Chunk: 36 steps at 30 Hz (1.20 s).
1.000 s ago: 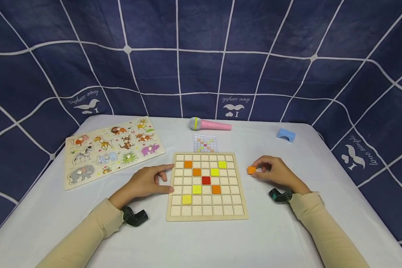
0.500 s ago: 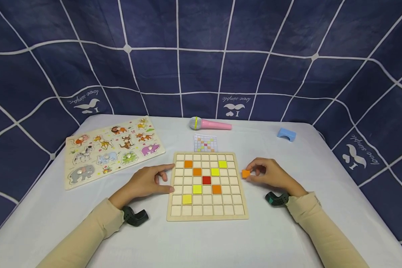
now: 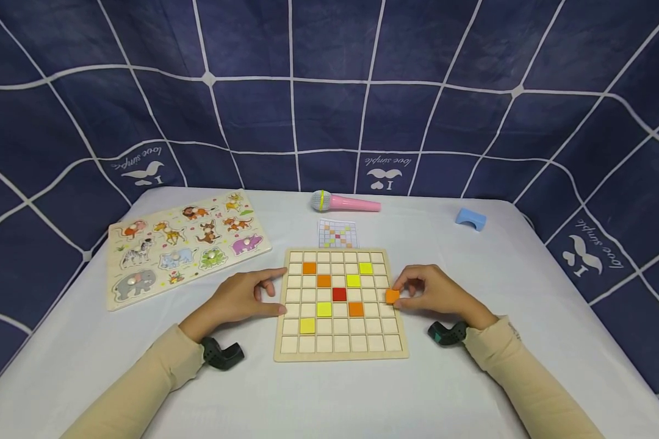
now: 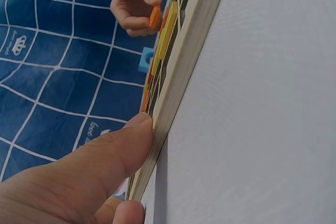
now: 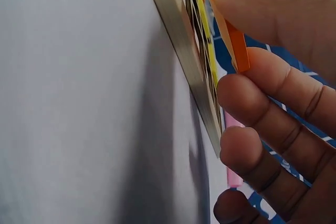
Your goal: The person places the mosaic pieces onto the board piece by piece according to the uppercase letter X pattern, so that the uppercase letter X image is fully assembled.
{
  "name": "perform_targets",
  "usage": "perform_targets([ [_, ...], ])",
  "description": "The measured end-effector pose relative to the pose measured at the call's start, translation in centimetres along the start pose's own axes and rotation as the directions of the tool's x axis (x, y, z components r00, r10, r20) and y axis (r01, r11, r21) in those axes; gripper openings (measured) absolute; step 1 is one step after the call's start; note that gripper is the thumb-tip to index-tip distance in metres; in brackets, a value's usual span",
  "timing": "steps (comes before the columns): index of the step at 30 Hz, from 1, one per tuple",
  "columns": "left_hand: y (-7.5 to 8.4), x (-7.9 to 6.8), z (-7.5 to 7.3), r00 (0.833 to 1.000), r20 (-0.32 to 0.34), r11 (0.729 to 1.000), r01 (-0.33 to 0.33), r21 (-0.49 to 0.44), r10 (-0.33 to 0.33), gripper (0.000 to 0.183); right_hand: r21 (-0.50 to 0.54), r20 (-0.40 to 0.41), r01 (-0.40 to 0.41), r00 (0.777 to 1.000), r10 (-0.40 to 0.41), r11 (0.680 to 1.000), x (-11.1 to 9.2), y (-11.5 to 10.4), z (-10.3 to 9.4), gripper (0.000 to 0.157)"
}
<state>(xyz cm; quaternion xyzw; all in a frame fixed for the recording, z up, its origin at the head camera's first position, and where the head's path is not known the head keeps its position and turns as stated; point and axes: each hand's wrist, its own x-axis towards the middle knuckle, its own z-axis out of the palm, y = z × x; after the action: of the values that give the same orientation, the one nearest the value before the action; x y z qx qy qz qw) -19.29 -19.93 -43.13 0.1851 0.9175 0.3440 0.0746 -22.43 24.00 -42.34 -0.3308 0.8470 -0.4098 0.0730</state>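
Observation:
A square wooden grid board (image 3: 340, 356) lies flat on the table, with a red tile (image 3: 338, 294) at its middle cell and several orange and yellow tiles in diagonal cells. My left hand (image 3: 240, 300) rests its thumb and index fingertip against the board's left edge; the left wrist view has the thumb (image 4: 113, 153) on the wooden rim. With thumb and fingers my right hand (image 3: 436, 294) pinches an orange square tile (image 3: 392, 296). That tile hovers over the board's right side, tilted between thumb and index finger in the right wrist view.
Behind the board lies a pattern card (image 3: 337, 234) with coloured squares. A pink toy microphone (image 3: 351, 203) lies farther back. At the left is an animal knob puzzle (image 3: 189, 244); a blue arch block (image 3: 471, 219) sits at the back right. Dark gridded cloth surrounds the table.
My right hand has moved left and slightly nearer, carrying the orange tile from beside the board to over its right edge. The left hand has stayed at the board's left edge.

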Motion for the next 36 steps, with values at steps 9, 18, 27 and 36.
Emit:
perform_targets([
  [9,0.1,0.0,0.0,1.0,0.0,1.0,-0.002,-0.002,0.002,0.083,0.004,0.07,0.018,0.997,-0.019,1.0,0.2,-0.8,0.8,0.02],
  [18,0.1,0.0,0.0,1.0,-0.001,1.0,-0.001,-0.005,0.001,0.083,0.031,0.131,0.02,0.991,-0.024,0.999,0.4,-1.9,1.4,0.021],
  [27,0.0,0.0,0.0,1.0,-0.004,1.0,-0.006,-0.003,0.006,0.083,0.06,0.192,0.061,0.979,-0.072,0.996,0.5,-2.6,2.0,0.019],
  [36,0.1,-0.1,-0.1,1.0,-0.005,1.0,-0.006,0.001,0.006,0.083,0.007,0.225,0.078,0.971,-0.078,0.997,0.6,-3.1,2.5,0.019],
])
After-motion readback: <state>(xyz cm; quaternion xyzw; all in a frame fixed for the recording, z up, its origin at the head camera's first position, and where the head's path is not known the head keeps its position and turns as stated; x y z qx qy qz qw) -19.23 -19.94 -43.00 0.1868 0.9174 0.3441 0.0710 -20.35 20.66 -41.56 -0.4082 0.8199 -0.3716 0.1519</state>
